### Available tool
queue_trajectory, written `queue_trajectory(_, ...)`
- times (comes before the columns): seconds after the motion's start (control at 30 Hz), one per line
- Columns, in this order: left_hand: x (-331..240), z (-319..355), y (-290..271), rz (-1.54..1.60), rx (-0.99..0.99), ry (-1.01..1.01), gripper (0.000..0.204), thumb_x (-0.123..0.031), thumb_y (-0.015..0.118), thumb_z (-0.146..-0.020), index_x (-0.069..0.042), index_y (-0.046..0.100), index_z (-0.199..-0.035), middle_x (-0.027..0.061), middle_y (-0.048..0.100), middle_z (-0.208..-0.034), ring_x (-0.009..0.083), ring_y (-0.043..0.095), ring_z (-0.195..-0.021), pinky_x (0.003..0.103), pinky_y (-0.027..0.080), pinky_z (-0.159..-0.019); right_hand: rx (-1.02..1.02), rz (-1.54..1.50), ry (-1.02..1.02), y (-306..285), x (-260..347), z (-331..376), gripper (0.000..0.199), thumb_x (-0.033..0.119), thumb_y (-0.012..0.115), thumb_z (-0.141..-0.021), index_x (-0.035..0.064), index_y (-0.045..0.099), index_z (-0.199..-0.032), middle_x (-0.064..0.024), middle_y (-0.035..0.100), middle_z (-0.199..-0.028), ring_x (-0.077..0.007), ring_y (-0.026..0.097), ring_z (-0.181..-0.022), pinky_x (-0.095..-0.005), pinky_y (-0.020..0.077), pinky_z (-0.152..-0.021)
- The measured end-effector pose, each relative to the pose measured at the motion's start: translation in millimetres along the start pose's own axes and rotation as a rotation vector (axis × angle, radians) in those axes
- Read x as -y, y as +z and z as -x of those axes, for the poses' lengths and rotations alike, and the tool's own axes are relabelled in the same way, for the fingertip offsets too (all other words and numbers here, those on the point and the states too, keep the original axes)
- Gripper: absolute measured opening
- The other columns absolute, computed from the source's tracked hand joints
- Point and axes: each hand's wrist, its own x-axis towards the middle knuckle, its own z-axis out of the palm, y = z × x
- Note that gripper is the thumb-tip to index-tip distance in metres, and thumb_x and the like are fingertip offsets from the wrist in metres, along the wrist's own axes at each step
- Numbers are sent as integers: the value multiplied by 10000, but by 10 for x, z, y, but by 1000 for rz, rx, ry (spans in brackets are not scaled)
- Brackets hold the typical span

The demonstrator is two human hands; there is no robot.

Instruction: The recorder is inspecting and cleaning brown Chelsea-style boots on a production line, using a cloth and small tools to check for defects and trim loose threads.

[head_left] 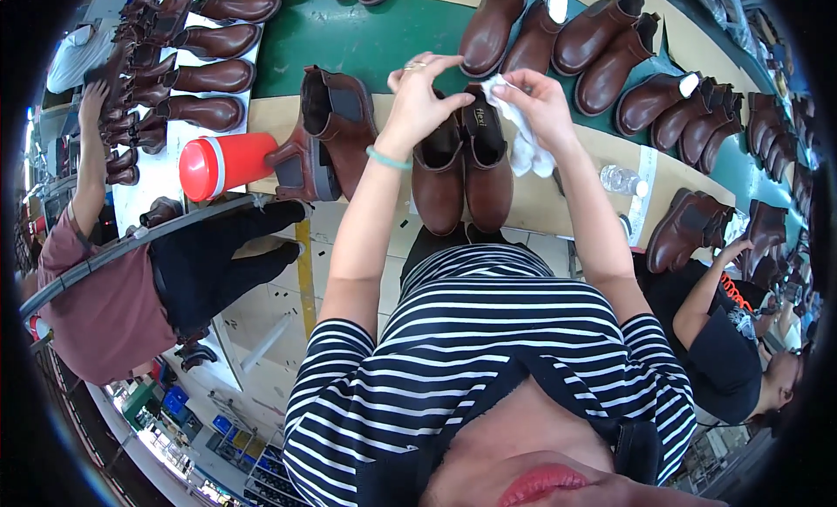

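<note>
A pair of brown ankle boots (460, 171) stands side by side on the tan board at the table's near edge, toes toward me. My left hand (418, 93) hovers over the left boot's opening, fingers spread and curled, a ring on one finger and a teal band at the wrist. My right hand (539, 102) holds a crumpled white cloth (526, 145) beside the right boot's collar, fingers pinched on the cloth's top edge.
Another brown boot pair (327, 128) lies tipped by a red cylinder container (222, 165). More boots (602, 45) line the green belt (366, 36) beyond. A clear bottle (623, 181) lies at right. Co-workers sit at left (96, 289) and right (724, 333).
</note>
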Motion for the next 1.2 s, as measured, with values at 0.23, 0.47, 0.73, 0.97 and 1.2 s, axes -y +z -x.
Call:
queue_trajectory(0.23, 164, -86, 333, 94, -17, -93, 173, -269, 782, -705, -181, 759, -853, 17, 705, -957, 138, 597, -1046, 475, 148, -1039, -122, 224, -159, 106, -147, -191, 184, 16, 731, -769, -35, 645, -924, -78, 667, -845, -106, 625, -751, -241, 503, -667)
queue_trajectory(0.47, 216, -89, 326, 126, -16, -83, 130, -259, 779, -710, -176, 761, -808, 22, 706, -929, 143, 602, -1035, 493, 156, -1033, -142, 287, -162, 243, 106, -158, 202, 68, 736, -772, -40, 662, -926, -84, 679, -830, -102, 620, -728, -236, 485, -642)
queue_trajectory(0.73, 204, 34, 48, 467, 13, -29, 613, -127, 843, -606, -62, 608, -1168, 111, 622, -1110, 251, 571, -1075, 418, 397, -978, -192, 231, 15, -354, 4, -130, 178, 42, 720, -771, -40, 663, -918, -67, 680, -835, -106, 631, -745, -237, 496, -680)
queue_trajectory(0.97, 526, 322, 80, 857, -92, -258, 257, -3, 742, -755, 18, 653, -995, 49, 651, -939, 131, 643, -857, 260, 522, -808, 71, 368, -75, 613, 321, -152, 191, 98, 720, -809, -21, 655, -943, -44, 669, -815, -81, 605, -722, -223, 474, -625)
queue_trajectory(1.2, 535, 319, 83, 805, -178, -238, 53, 58, 633, -829, 35, 676, -850, 52, 670, -844, 96, 630, -823, 224, 501, -757, -124, 844, -153, 641, 126, -367, 209, 154, 707, -737, 4, 700, -883, -174, 699, -856, -277, 690, -791, -365, 529, -718)
